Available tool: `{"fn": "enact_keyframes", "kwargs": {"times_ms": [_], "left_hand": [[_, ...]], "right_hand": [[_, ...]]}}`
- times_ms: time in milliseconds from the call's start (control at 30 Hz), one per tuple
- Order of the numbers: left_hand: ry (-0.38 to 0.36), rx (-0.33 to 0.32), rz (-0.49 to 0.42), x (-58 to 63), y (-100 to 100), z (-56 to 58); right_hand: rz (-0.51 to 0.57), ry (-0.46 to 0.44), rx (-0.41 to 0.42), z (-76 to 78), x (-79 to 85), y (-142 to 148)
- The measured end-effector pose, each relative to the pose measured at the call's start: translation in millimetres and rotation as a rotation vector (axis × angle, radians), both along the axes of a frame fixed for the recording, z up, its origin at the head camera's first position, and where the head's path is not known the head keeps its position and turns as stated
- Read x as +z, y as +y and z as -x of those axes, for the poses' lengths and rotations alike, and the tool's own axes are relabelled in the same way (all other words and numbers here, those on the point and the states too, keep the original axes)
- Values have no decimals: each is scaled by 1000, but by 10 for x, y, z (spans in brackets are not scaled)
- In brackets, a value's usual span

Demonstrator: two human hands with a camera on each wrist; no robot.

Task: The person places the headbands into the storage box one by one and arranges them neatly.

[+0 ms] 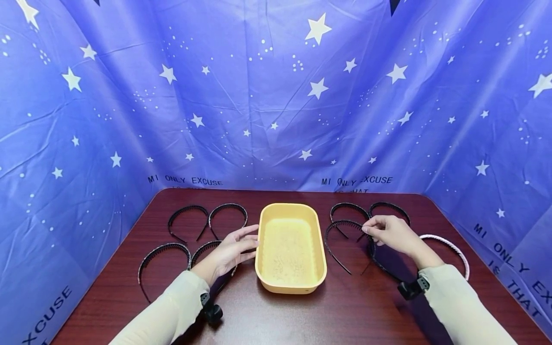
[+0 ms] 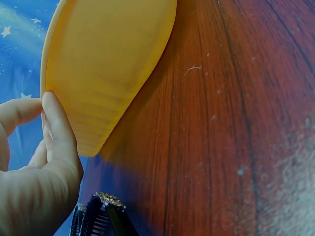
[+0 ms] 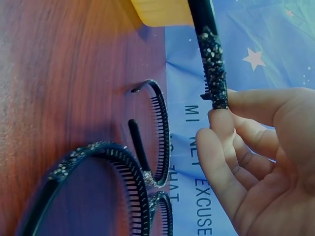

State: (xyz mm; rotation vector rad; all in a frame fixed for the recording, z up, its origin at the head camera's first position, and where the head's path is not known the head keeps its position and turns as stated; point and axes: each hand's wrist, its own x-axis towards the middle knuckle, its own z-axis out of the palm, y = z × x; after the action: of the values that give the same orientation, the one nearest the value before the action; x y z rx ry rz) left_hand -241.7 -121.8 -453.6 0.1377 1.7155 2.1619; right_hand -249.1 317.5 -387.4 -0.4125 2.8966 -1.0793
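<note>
My right hand (image 1: 390, 233) pinches a black toothed headband (image 1: 345, 223) by its curved top, with the band's ends hanging down. In the right wrist view, glitter covers the part of this headband (image 3: 214, 64) beside the fingertips. My left hand (image 1: 228, 251) rests its fairly straight fingers against the left side of a yellow plastic basin (image 1: 259, 268). Up close in the left wrist view, fingertips touch the rim and outer wall of the basin (image 2: 103, 64). Inside, the basin holds nothing. Another black headband (image 3: 98, 150) lies below the right hand, partly hidden by it in the head view.
Two black headbands (image 1: 349, 205) (image 1: 390, 204) lie at the back right, and a white one (image 1: 453, 247) sits at the right edge. Several more black headbands (image 1: 166, 246) are on the left, one partly behind the left hand. A starry blue curtain (image 1: 276, 96) surrounds the dark red table (image 1: 276, 318).
</note>
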Motion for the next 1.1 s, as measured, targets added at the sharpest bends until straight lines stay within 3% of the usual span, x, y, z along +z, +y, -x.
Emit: {"fn": "enact_keyframes", "kwargs": {"times_ms": [567,833,1100], "left_hand": [[-1,-5,0,-10,7,9],[1,-7,-1,-8,-2,12],[0,-10,4,-12,-7,7]], "right_hand": [[121,-101,79,77,179,-232],[167,-128,126,154,179,-408],[222,-212,143,253,158,-567]]}}
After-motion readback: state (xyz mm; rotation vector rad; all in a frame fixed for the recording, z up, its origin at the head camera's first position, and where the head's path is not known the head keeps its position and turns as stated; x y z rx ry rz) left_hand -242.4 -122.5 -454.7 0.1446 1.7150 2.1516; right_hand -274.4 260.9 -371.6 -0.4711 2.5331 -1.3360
